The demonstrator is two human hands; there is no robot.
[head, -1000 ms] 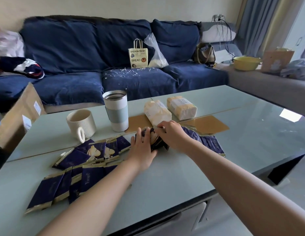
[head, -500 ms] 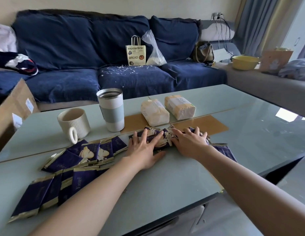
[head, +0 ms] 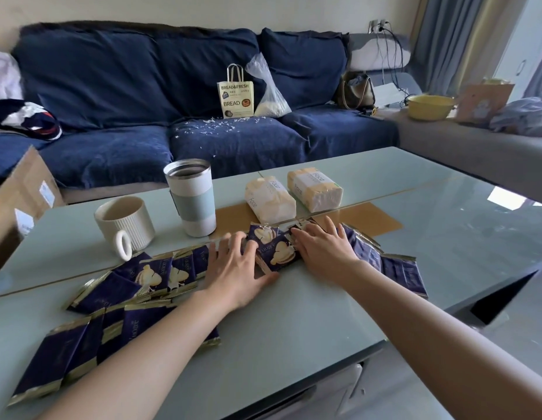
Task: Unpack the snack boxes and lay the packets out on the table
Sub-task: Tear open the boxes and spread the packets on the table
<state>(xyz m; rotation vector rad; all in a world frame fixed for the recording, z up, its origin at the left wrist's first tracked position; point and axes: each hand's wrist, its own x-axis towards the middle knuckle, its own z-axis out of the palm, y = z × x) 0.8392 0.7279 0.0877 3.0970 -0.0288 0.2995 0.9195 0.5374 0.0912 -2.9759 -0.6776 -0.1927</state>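
Left grip: the left hand lies flat, fingers spread and straight, pressing on the snack packets at the middle of the surface; released, grasping nothing.
Right grip: the right hand is likewise flat and spread, pressing packets just beside the left.
Packets: dark blue with gold edges, fanned in overlapping rows from the near left corner across to the right edge.
Behind the hands: a ribbed mug, a tumbler, two tissue packs on brown cardboard.
Beyond: a blue sofa with a bread bag.
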